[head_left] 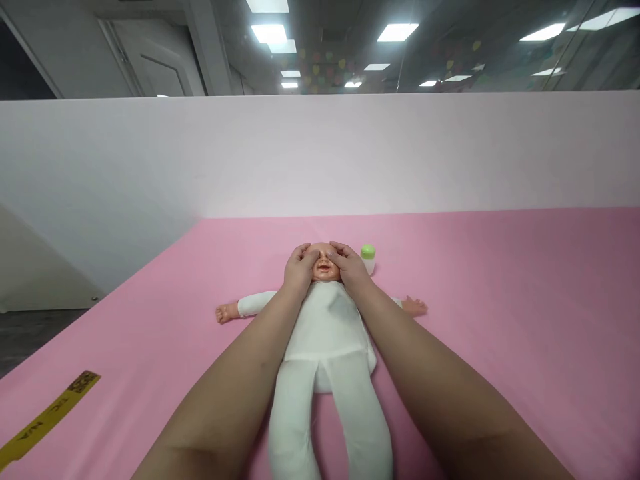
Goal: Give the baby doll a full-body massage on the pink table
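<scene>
A baby doll (327, 327) in a white top and white trousers lies on its back on the pink sheet, head away from me and arms spread wide. My left hand (300, 268) cups the left side of its head, fingers curled round the side and thumb on the face near the eye. Mirroring it, my right hand (351, 265) grips the other side, its thumb also by the eye. Between my thumbs the doll's nose and open mouth show; its ears are hidden. Just right of my right hand is a small bottle (369, 253) with a green cap, partly covered.
The pink sheet (500, 300) covers the whole surface, up to a white wall panel (320, 153) behind. A yellow printed strip (47, 420) lies at the near left. Past the left edge, dark floor (35, 333) shows. Above the panel are glass and ceiling lights.
</scene>
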Demonstrator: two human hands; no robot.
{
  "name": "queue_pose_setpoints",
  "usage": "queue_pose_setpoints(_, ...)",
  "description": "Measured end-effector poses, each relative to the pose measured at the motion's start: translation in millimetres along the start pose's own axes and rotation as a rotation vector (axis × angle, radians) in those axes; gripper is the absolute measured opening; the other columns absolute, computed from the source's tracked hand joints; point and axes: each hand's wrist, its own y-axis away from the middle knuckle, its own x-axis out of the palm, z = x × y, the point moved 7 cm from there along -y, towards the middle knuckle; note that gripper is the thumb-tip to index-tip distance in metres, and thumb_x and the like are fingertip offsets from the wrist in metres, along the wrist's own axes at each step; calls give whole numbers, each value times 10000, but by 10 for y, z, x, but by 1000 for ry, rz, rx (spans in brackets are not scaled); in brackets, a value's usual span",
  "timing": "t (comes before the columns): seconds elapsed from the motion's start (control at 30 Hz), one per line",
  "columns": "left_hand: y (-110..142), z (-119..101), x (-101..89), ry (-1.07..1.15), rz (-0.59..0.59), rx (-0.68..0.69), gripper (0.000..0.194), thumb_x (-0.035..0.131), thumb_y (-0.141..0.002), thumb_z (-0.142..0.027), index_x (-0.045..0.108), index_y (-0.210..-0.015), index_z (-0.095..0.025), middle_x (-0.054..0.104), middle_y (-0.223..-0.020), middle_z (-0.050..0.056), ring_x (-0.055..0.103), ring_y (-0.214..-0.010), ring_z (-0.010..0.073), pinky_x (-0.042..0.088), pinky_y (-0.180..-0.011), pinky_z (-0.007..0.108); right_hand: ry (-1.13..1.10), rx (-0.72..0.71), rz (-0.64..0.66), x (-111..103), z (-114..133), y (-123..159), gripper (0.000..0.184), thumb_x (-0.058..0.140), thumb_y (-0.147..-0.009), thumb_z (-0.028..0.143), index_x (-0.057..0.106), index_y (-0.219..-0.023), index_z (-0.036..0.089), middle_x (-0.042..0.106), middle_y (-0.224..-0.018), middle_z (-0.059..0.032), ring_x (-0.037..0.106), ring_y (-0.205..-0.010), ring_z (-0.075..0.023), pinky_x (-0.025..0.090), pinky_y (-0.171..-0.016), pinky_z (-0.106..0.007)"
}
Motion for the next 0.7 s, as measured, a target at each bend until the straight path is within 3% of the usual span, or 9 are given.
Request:
queue_pose_setpoints(0.17, 15, 1, 18, -5, 14, -29, 563, 807, -787, -413, 633, -1289, -227, 701, -1172, 82, 698, -1021, 227, 571, -923, 366, 15, 40, -53, 49, 64, 33, 644, 940, -602, 402, 686, -1175, 251, 709, -1107, -36, 708, -1014, -257, 595, -921, -423)
queue_pose_setpoints(0.3, 2, 8, 24, -15, 9, -37, 498, 764, -821, -438, 648, -1260, -235, 709, -1142, 70, 694, -1021, 225, 567, -937, 367, 37, 27, -84, 48, 69, 18, 540, 882, -670, 437, 692, -1140, 250, 727, -1078, -38, 697, -1046, -268, 580, -950, -441)
queue_pose_setpoints(0.47, -43, 67, 24, 15, -8, -53, 445, 691, -860, -421, 662, -1262, -233, 717, -1155, 67, 678, -1086, 236, 549, -1000, 382, 28, 6, -83, -5, 13, -13, 403, 730, -790, 436, 728, -1160, 277, 738, -1198, -27, 644, -1213, -269, 530, -1058, -451)
queue_pose_setpoints(0.7, -41, 79, -18, 134, 1, -86, 428, 631, -860, -322, 680, -1274, -223, 692, -1289, 81, 678, -1146, 231, 541, -1046, 406, -13, 1, -11, -52, -71, -52, 481, 691, -777, 344, 728, -1253, 284, 682, -1370, -21, 606, -1290, -251, 494, -1113, -437)
